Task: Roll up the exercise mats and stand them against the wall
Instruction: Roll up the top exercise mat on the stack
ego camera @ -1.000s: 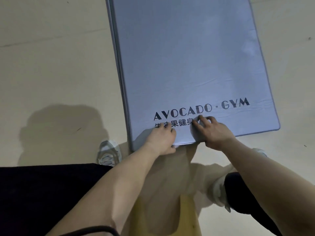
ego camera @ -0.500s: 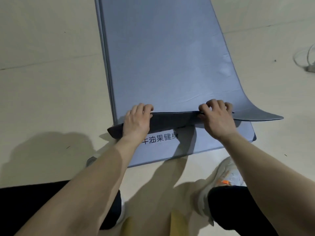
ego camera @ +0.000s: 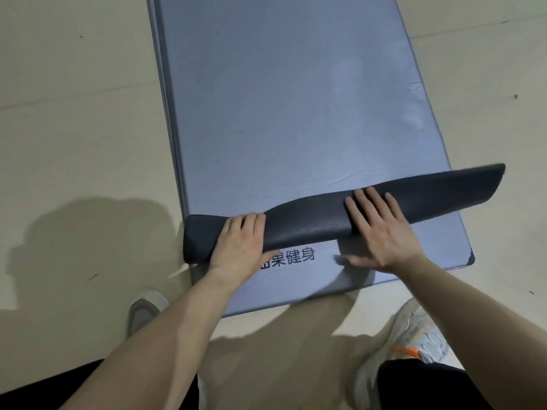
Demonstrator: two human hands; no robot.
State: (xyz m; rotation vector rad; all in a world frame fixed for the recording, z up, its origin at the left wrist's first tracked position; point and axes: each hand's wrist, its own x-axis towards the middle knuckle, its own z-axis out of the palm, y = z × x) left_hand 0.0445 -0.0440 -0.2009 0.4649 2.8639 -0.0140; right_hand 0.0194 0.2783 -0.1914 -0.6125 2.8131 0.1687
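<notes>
Your top mat (ego camera: 296, 108) lies flat, running away from the lettering (ego camera: 288, 258) printed on the lower mat (ego camera: 384, 279) beneath it. Its upper skin is smooth and blue-grey with faint creases. The near end is turned over into a loose rolled edge (ego camera: 310, 223) just beyond the lettering, and that shows a dark, pebbled underside. The roll is tight and round to the left of the lettering, flatter and lifting to the right, where its corner juts past the stack's side.

Your left hand (ego camera: 239, 247) wraps the roll just left of the lettering, fingers curled over and thumb on the near side. Your right hand (ego camera: 381, 229) presses down just right of the lettering, fingers straight and spread.

Pale, smooth floor (ego camera: 74, 128) lies open on both sides of the mats. Your shoes (ego camera: 420, 347) stand on the near side of the lettering.
</notes>
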